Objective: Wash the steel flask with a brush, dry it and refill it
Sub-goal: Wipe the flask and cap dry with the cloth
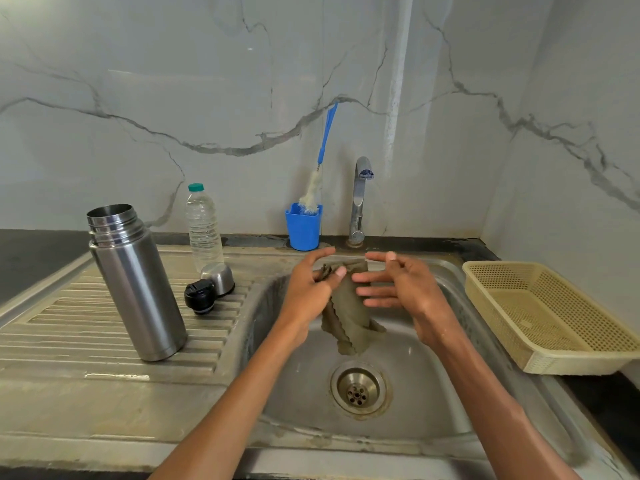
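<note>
The steel flask [133, 282] stands upright and uncapped on the ribbed drainboard [62, 327] at the left. Its black stopper [200, 296] and steel cup lid [218, 278] lie just right of it. Over the sink basin [408, 368], my left hand [310, 289] pinches an olive-green cloth [346, 313] between thumb and fingers, and the cloth hangs down. My right hand [398, 287] is beside the cloth with straight, spread fingers touching it. The bottle brush [320, 168], blue-handled with white bristles, stands in a blue cup [303, 228] behind the sink.
A clear plastic water bottle [203, 226] with a green cap stands behind the lids. The tap [360, 199] rises at the back of the sink, with no water running. A beige perforated basket [550, 313] sits right of the basin. The drain [358, 389] is below the cloth.
</note>
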